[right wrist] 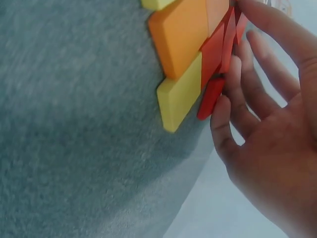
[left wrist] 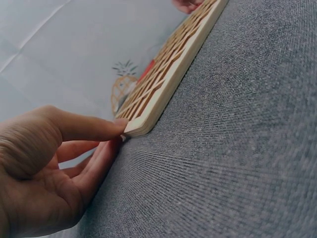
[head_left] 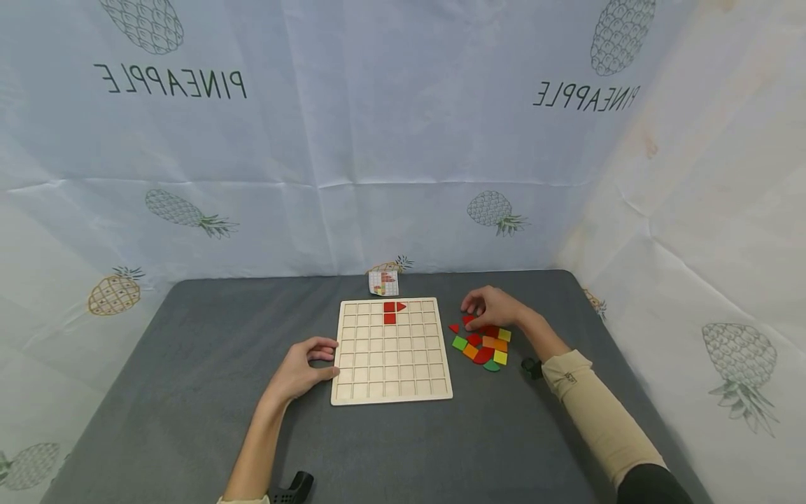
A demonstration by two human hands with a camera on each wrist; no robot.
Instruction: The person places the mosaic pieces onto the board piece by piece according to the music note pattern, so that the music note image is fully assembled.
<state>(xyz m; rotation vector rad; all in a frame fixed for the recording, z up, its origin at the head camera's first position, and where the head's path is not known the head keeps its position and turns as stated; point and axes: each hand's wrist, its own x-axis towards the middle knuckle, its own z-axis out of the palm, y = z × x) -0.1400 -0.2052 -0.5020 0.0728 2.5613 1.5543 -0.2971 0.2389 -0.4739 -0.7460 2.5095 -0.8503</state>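
Observation:
A pale wooden grid board lies flat on the table, with two red squares and a red triangle near its far edge. My left hand holds the board's left side. In the left wrist view the thumb rests on the board's corner, with fingers below it. Over a loose pile of flat coloured pieces to the right is my right hand. Its fingers are spread and gently bent beside red pieces. Orange and yellow pieces lie nearby.
A small pattern card stands behind the board, against the pineapple-print cloth. Green and yellow pieces lie on the pile's near side. The grey tabletop extends around the board.

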